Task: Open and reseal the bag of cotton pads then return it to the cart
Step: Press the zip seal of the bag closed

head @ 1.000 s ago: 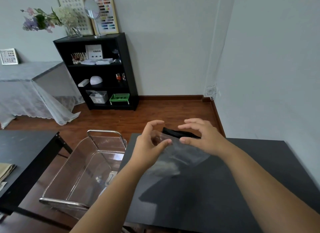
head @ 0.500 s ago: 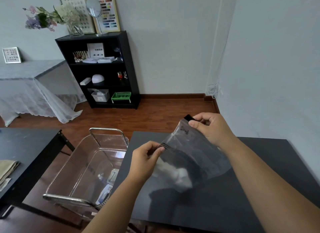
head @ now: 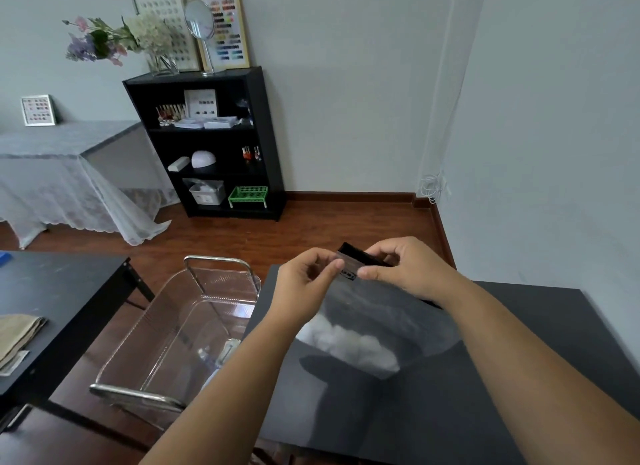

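A clear zip bag of cotton pads (head: 381, 322) hangs upright above the black table (head: 519, 378), white cotton bunched in its bottom. My left hand (head: 304, 277) and my right hand (head: 405, 267) both pinch its top edge, with a dark strip showing between the fingers. I cannot tell whether the seal is open or closed. The clear plastic cart (head: 166, 343) with a metal handle stands to the left of the table, below my left forearm, with a few small items in its bottom.
A second black table (head: 52, 302) with a folded beige cloth (head: 15, 336) is at the left. A black shelf unit (head: 207, 142) with supplies stands against the far wall, next to a lace-covered table (head: 62, 173). Wooden floor lies between.
My left hand has moved up from the bag's lower left corner to its top edge, beside my right hand. The bag now hangs straighter, and the view has shifted slightly.
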A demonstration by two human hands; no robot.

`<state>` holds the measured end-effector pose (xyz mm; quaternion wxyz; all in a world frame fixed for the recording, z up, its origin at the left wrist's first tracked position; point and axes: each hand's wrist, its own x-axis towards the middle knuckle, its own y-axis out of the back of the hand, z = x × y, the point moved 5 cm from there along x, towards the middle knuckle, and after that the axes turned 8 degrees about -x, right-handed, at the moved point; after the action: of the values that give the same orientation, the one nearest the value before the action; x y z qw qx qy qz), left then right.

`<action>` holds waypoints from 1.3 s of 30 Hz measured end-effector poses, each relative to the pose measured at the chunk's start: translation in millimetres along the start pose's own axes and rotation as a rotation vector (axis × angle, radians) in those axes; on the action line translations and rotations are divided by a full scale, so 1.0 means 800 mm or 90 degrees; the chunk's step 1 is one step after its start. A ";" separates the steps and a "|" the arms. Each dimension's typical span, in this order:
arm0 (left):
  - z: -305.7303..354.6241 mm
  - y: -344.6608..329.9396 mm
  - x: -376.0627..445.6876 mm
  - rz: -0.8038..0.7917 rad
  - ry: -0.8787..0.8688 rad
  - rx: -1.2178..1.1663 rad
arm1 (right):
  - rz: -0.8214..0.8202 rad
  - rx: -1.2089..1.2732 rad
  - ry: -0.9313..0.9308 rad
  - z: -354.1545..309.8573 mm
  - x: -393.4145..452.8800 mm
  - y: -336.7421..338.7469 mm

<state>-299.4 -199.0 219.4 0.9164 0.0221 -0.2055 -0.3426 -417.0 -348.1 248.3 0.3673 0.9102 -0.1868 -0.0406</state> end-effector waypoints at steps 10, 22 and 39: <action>-0.043 0.063 0.004 0.177 0.191 -0.243 | -0.021 -0.008 -0.149 0.098 -0.053 0.021; -0.028 0.069 0.010 -0.034 0.130 -0.205 | 0.232 0.656 -0.178 0.105 -0.051 0.018; 0.004 0.060 0.022 -0.163 0.070 0.127 | 0.273 0.600 -0.109 0.089 -0.047 0.015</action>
<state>-259.0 -173.2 237.4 0.8684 0.1577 -0.1838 -0.4327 -470.6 -388.4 202.2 -0.0988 0.9115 -0.3961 0.0500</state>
